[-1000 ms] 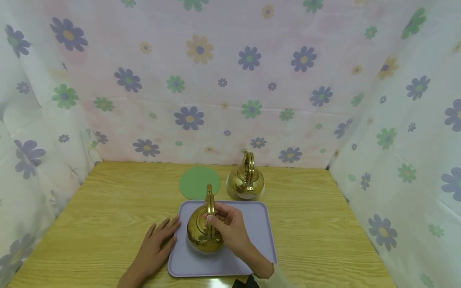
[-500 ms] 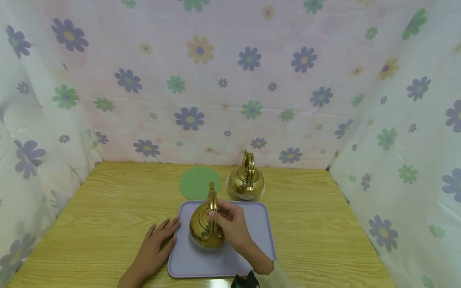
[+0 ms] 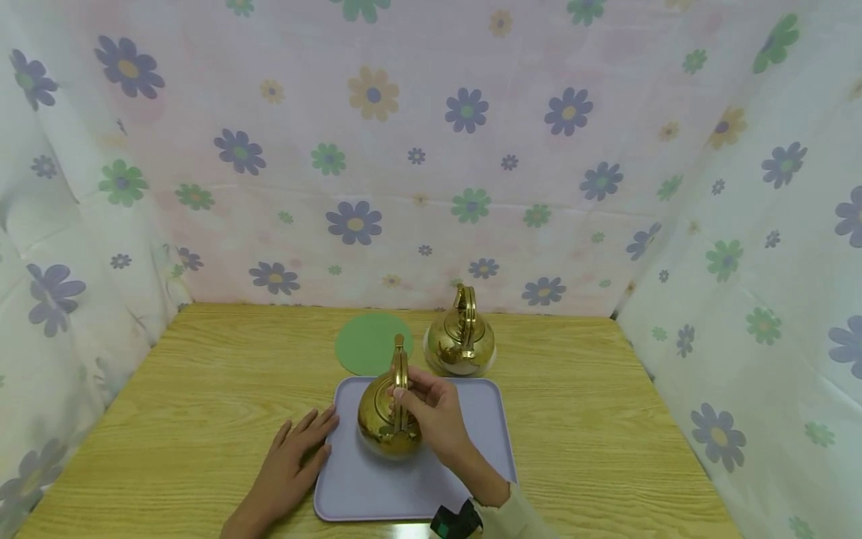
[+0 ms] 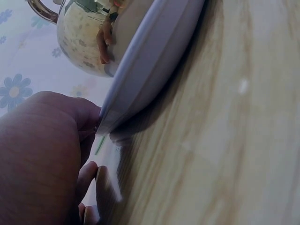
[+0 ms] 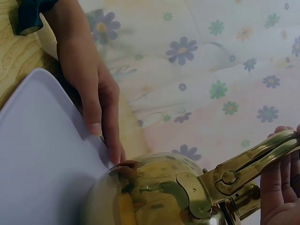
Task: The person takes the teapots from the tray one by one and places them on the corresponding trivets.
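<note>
One shiny gold kettle [image 3: 388, 419] (round-bellied, mirror-bright), arched handle upright.

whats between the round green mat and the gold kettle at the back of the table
Only bare wooden table separates the round green mat from the rear gold kettle, seen in the head view.

Bare hands; beige sleeve [image 3: 512, 520] on right; dark wrist strap [image 3: 453, 522]

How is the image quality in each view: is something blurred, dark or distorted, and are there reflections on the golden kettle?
Head view: evenly lit, sharp, wide-angle bending at the edges; the held kettle shows bright reflections. Left wrist view: dim, the left hand very close and blurred, the tray edge soft. Right wrist view: the kettle body mirrors the scene, and the right hand is cut off by the frame.
</note>
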`<action>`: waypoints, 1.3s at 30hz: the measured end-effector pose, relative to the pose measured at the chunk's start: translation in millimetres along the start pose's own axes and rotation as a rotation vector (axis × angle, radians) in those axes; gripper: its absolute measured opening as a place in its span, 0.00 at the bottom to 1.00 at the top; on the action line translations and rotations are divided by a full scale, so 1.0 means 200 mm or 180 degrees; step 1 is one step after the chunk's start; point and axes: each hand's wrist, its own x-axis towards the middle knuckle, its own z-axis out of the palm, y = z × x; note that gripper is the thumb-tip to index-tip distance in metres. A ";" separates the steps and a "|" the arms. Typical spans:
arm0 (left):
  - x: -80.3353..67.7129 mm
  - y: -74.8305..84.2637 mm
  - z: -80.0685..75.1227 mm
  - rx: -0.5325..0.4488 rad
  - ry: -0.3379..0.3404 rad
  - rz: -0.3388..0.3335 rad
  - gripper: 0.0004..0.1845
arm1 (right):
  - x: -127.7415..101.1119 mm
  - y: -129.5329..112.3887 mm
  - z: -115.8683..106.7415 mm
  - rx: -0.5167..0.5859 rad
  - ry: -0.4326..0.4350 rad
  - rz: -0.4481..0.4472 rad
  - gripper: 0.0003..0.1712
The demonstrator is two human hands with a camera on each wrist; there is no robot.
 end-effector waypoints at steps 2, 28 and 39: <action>0.00 0.00 0.00 -0.0002 -0.0002 -0.0005 0.23 | 0.00 0.00 0.00 -0.0004 0.0001 -0.0001 0.23; 0.00 0.01 0.00 -0.0046 0.0018 0.0001 0.23 | 0.10 0.01 -0.05 -0.0035 -0.0003 -0.0002 0.23; 0.00 0.00 0.00 -0.0011 0.0035 0.0019 0.24 | 0.12 0.01 -0.04 -0.0060 -0.0096 -0.0077 0.23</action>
